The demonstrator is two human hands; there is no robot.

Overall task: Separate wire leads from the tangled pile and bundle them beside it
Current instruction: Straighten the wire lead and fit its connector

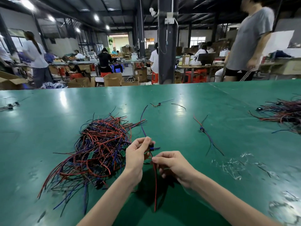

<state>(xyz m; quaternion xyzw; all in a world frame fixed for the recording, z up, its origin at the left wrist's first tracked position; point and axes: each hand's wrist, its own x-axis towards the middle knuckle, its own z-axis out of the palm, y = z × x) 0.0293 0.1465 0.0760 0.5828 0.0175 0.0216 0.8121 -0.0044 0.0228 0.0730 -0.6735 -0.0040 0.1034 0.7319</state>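
- The fingers [146, 143] of the left hand [137, 154] pinch a wire lead [155, 180] just above its small blue module [151, 147]. Its blue strand rises from the pinch.
- The right hand [173, 165] pinches the same lead just below the module, thumb against forefinger. The red and black strands hang down from there toward the near edge of the tabletop [211, 103].
- The lead is held above the tabletop, just right of the tangled pile [97, 152]; whether any strand is caught in the pile I cannot tell.
- To do this step well, I would run the right pinch down the strands so they lie together, keeping the left grip steady on the module.
- A separated lead [202, 130] lies alone further right; laying this one parallel to it, modules aligned, should make bundling easier.
- Lifting up and away from the pile, not across it, would probably avoid snagging loops.
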